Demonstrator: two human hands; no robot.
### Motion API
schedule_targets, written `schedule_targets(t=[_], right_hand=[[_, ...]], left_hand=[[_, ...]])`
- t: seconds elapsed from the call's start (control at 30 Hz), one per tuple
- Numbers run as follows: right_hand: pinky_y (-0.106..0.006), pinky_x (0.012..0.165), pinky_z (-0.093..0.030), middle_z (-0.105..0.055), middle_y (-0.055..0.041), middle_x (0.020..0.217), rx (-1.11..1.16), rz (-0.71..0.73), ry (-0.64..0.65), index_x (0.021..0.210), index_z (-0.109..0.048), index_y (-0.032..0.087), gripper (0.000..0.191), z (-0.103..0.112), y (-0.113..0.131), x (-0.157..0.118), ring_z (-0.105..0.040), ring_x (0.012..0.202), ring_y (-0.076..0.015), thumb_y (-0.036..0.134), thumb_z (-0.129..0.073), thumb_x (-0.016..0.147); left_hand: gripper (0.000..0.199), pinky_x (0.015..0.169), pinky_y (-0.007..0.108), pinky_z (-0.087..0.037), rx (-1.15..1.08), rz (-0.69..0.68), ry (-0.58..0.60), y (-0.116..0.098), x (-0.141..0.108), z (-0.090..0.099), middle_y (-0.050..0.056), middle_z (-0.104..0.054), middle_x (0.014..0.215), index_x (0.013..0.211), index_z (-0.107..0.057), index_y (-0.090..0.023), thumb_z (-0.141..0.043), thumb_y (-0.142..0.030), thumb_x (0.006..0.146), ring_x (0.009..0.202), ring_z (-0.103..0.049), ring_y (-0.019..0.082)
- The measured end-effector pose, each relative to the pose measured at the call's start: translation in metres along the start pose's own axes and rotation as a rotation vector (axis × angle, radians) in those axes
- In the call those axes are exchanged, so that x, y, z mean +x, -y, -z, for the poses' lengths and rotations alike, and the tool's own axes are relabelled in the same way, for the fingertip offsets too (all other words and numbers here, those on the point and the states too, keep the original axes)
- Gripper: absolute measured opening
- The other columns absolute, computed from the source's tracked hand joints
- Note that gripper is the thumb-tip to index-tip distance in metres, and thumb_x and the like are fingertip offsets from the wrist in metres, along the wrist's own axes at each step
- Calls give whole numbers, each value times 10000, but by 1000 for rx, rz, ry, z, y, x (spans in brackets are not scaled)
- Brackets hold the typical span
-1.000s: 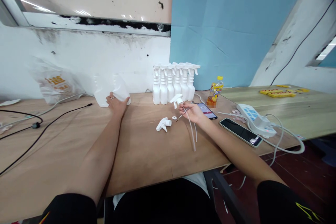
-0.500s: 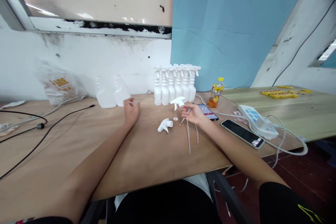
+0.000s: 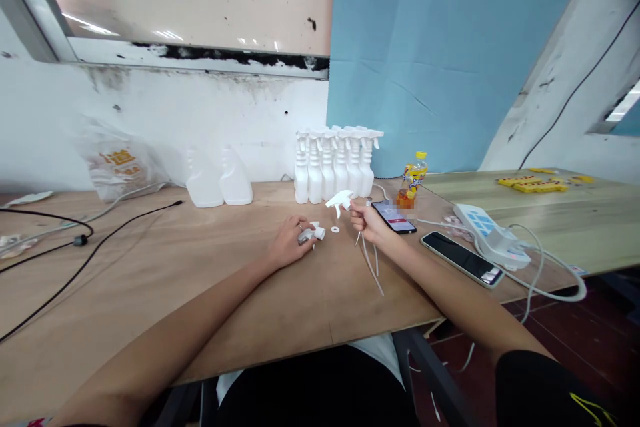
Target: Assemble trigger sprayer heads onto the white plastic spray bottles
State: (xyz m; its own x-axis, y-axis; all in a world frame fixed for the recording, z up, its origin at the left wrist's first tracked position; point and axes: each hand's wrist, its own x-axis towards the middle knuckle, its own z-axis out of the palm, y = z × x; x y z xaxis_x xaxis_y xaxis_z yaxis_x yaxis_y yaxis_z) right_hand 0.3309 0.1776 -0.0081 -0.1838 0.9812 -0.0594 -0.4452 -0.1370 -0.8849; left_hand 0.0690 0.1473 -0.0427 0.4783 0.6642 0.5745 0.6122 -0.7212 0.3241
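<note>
My left hand point(image 3: 290, 241) reaches over a white trigger spray head point(image 3: 319, 232) on the wooden table, its fingers curled on it and partly covering it. My right hand point(image 3: 369, 221) is closed on a second white trigger spray head point(image 3: 340, 199), held just above the tabletop with its nozzle pointing left. A small white ring washer point(image 3: 335, 229) lies between the two hands. Thin white tubes point(image 3: 371, 263) trail below my right hand; whether it grips one of them I cannot tell. A small slender piece shows beneath its fingers.
Several white spray bottles point(image 3: 327, 177) with trigger heads stand in rows at the back. Left of them are two white bottles without heads point(image 3: 236, 183) and a plastic bag point(image 3: 120, 167). Two phones point(image 3: 460, 257), a drink bottle point(image 3: 413, 180) and a power strip point(image 3: 493, 237) sit to the right.
My left hand has moved right and nearer, from beside the headless bottles onto the lying spray head. My right hand has closed around the other spray head.
</note>
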Motion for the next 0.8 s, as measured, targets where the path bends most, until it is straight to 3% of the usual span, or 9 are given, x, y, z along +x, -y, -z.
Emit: schedule_targets(t=[0.17, 0.37, 0.53, 0.67, 0.8], right_hand=[[-158, 304, -79, -251, 133, 489, -84, 57, -66, 741, -460, 202, 340, 7, 6, 1, -123, 365, -20, 323, -778, 756], [-154, 307, -121, -284, 126, 488, -196, 217, -142, 739, -453, 216, 417, 8, 5, -1, -193, 356, -24, 412, -820, 716], [-174, 330, -291, -551, 21, 595, -312, 354, -238, 735, -503, 198, 421, 15, 11, 4, -407, 381, -51, 534, -754, 770], [-244, 481, -476, -686, -71, 839, -481, 500, -331, 903, -596, 199, 420, 23, 18, 10, -640, 610, -162, 586, -703, 783], [-279, 666, -498, -689, -74, 959, -750, 785, -354, 1011, -648, 210, 350, 21, 21, 6, -646, 847, -214, 526, -602, 868]], left_hand=[[322, 1024, 418, -437, -10, 88, -21, 8, 3, -5, 85, -599, 1148, 1163, -693, -251, -510, -411, 953, 1140, -559, 257], [446, 1068, 455, -404, -13, 108, 49, 6, 3, -5, 96, -583, 1239, 1309, -638, -253, -461, -486, 972, 1188, -524, 276], [483, 1072, 467, -404, -34, 128, 52, 2, 2, -2, 114, -547, 1314, 1385, -570, -254, -478, -477, 967, 1247, -500, 295], [481, 1112, 483, -364, -56, 118, 34, -1, 3, -1, 125, -507, 1363, 1398, -542, -241, -466, -462, 977, 1298, -464, 297], [454, 1128, 466, -354, -126, 77, -25, -2, 3, 0, 113, -498, 1363, 1396, -521, -252, -479, -430, 980, 1304, -465, 277]])
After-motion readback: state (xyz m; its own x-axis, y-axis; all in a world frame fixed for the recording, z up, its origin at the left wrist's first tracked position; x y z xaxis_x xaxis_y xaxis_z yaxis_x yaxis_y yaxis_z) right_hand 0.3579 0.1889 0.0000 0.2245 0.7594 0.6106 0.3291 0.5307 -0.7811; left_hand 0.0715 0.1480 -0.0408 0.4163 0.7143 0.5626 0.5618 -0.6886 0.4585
